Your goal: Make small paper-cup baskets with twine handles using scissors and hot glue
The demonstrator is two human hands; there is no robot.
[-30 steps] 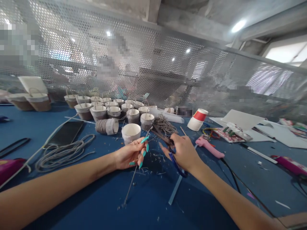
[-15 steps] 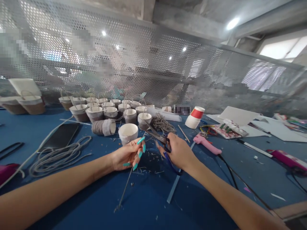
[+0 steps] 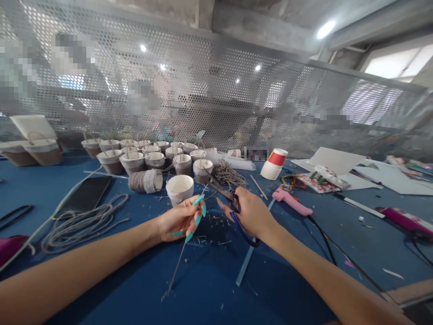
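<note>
Left hand [image 3: 182, 219]: fingers closed, they pinch a thin cord [image 3: 176, 267].
Right hand [image 3: 252, 212]: fingers curled around handles of the scissors [image 3: 223, 193].

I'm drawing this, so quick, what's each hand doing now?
Left hand: closed on a thin cord.
Right hand: holding scissors.

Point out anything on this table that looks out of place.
One cord-wrapped cup lies on its side while the cups behind it stand upright, and loose scraps litter the blue tabletop near the scissors.
</note>
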